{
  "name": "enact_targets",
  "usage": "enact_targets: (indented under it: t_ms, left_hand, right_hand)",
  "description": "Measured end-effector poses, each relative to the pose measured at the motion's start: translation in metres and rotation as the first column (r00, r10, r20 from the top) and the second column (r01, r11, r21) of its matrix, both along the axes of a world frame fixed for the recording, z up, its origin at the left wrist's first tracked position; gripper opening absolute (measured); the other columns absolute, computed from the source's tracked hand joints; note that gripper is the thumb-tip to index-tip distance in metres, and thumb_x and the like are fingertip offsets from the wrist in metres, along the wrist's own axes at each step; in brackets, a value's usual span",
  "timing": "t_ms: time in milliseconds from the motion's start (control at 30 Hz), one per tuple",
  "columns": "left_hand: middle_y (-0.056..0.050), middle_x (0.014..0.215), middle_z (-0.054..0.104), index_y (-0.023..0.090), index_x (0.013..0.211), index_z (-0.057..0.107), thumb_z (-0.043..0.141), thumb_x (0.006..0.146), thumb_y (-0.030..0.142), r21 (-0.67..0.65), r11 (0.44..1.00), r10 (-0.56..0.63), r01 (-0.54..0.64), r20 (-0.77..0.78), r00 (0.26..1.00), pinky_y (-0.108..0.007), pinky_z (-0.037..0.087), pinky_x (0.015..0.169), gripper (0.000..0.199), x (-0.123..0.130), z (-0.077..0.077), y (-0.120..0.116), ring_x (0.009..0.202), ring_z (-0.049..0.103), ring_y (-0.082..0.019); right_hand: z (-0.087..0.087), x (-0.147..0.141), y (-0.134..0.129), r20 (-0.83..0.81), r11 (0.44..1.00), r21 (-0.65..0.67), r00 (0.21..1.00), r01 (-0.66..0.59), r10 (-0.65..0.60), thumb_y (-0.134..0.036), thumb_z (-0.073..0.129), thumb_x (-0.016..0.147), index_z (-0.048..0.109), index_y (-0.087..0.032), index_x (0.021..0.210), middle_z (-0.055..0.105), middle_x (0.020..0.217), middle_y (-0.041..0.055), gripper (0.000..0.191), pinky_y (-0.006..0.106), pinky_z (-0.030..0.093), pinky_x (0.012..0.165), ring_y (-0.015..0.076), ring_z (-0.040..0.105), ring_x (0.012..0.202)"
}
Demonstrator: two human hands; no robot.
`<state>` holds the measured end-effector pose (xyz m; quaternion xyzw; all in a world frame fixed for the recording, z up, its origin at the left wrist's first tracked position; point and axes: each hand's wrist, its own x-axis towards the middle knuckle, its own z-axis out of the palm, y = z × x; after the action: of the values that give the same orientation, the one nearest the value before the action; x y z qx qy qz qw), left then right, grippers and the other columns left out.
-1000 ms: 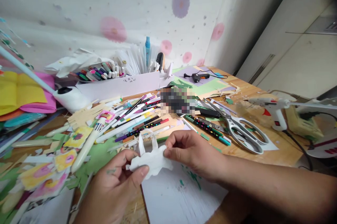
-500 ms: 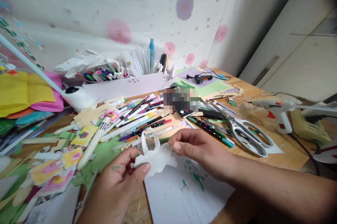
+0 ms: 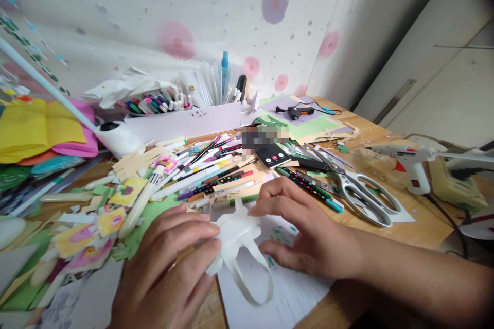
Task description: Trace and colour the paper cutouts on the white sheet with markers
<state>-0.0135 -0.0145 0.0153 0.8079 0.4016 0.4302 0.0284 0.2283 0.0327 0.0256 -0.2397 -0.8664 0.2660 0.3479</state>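
Observation:
A small white piece with wavy edges and a looped strap, like paper or thin cloth, is held above a white sheet with green marks. My left hand grips its left edge between thumb and fingers. The strap hangs toward me, and a short tab sticks up at the far side. My right hand is at the piece's right, thumb and fingers apart, with a fingertip at its upper right edge.
Several pens and markers lie beyond my hands, with a phone behind them. Large scissors and a white glue gun are on the right. Painted paper pieces and scraps cover the left. A lamp base stands at the back left.
The white piece has been turned over, so its strap now points toward me instead of away. My right hand has loosened from a pinch and spread its fingers.

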Motion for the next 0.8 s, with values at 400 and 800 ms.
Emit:
enact_targets:
  t_ms: [400, 800]
  left_hand:
    - [0.003, 0.071, 0.060, 0.025, 0.077, 0.055, 0.054, 0.080, 0.028, -0.476, 0.873, 0.141, -0.101, 0.048, 0.989, -0.025, 0.046, 0.061, 0.004, 0.013, -0.010, -0.001, 0.067, 0.058, -0.017]
    - [0.005, 0.060, 0.047, 0.024, 0.070, 0.053, 0.054, 0.076, 0.035, -0.676, 0.733, 0.171, -0.078, 0.072, 0.983, -0.022, 0.037, 0.051, 0.013, 0.016, -0.008, -0.001, 0.055, 0.047, -0.014]
  right_hand:
    - [-0.001, -0.008, -0.008, -0.157, 0.988, 0.115, 0.984, 0.105, -0.087, -0.022, 0.071, 0.077, 0.053, -0.018, 0.113, 0.057, 0.096, 0.0078, 0.041, 0.033, 0.050, 0.077, 0.0195, 0.055, 0.089]
    - [-0.004, -0.021, -0.006, -0.420, 0.806, -0.572, 0.898, -0.150, -0.131, -0.017, 0.067, 0.081, 0.056, -0.019, 0.114, 0.062, 0.114, 0.0090, 0.035, 0.036, 0.047, 0.091, 0.0176, 0.059, 0.104]
